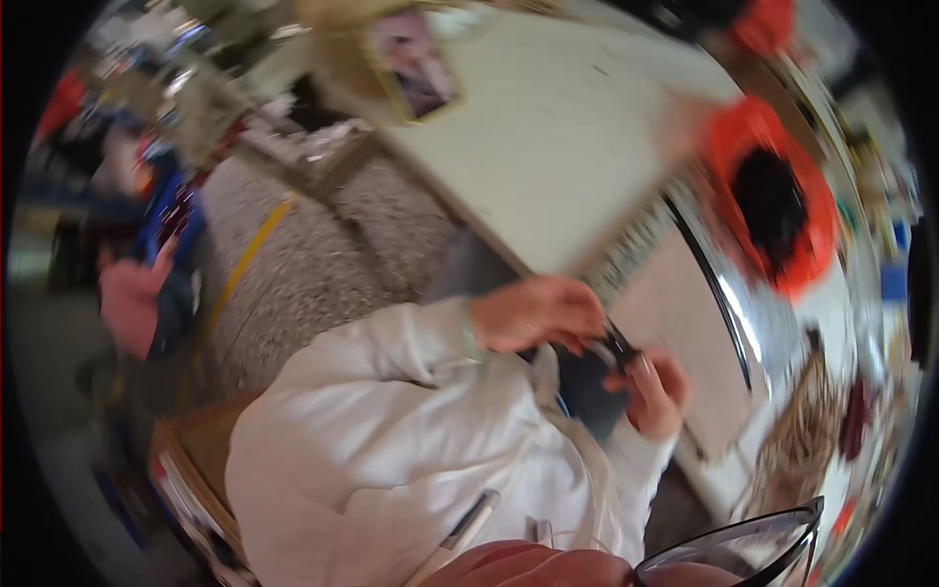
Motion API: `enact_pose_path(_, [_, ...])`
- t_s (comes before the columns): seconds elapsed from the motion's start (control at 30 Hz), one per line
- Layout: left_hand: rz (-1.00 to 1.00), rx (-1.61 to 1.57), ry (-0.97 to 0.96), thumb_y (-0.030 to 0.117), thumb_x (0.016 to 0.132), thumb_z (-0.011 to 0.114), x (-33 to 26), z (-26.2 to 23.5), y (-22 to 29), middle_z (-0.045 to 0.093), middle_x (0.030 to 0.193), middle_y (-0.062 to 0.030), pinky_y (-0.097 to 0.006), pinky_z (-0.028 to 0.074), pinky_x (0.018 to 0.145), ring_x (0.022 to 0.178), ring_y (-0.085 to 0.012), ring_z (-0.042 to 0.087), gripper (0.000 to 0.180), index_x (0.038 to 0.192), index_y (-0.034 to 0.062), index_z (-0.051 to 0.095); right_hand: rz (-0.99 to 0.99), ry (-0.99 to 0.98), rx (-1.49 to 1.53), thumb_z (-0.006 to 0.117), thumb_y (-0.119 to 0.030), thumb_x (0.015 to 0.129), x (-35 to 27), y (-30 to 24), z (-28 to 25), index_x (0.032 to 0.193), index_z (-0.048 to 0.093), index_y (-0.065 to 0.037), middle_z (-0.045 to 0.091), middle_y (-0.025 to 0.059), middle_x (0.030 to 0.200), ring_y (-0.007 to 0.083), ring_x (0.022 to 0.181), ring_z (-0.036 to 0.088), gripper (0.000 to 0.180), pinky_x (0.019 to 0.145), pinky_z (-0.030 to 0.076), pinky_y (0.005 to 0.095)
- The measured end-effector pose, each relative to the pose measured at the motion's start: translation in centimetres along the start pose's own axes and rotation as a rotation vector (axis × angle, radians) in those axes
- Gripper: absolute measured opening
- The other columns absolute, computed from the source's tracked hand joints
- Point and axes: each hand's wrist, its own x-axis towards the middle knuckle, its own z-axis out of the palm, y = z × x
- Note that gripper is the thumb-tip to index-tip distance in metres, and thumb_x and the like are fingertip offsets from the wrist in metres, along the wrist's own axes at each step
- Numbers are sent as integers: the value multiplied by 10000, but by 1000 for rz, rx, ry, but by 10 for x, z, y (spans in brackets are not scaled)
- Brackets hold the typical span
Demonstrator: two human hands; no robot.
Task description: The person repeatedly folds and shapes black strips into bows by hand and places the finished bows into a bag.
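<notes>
My left hand [543, 313] and my right hand [657, 393] meet in front of my body, just off the near edge of the white table [548, 127]. Between their fingertips is a small dark piece [616, 346], too blurred to tell its kind. The fingers of both hands are bent and closed around it from either side. Beyond my right hand, a flat pale pink board or sheet [675, 328] lies on the table. A long dark strip [719, 289] runs along its far side.
At the right of the table sits an orange-red plastic bag [822, 220] with black contents [770, 201]. A brown bundle [802, 430] lies nearer me. A yellow-edged picture-like panel [411, 64] is at the far left corner. Leftward, a person in pink [132, 303] sits past a yellow floor line [245, 259].
</notes>
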Motion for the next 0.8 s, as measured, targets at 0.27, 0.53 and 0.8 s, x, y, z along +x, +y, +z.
enact_pose_path(0.27, [77, 17, -103, 176, 804, 701, -20, 3, -10, 599, 831, 1, -228, 453, 727, 777, -87, 563, 216, 925, 41, 584, 131, -226, -160, 586, -75, 836, 0, -3, 20, 941, 543, 83, 631, 158, 760, 195, 574, 595, 194, 503, 495, 280])
enact_pose_path(0.53, [193, 270, -7, 192, 804, 703, -43, 9, -13, 620, 815, 2, -211, 454, 659, 751, -75, 572, 244, 947, 25, 596, -99, -333, -260, 587, -84, 853, -1, 10, 34, 902, 573, 55, 599, 105, 745, 153, 590, 578, 148, 512, 493, 261])
enact_pose_path(0.8, [274, 511, 179, 208, 832, 662, -72, 18, -21, 635, 756, -7, -216, 447, 568, 666, -60, 559, 216, 895, 2, 638, -189, -334, -369, 544, -81, 894, -10, 16, 40, 885, 527, 38, 561, 65, 729, 102, 587, 526, 120, 548, 464, 219])
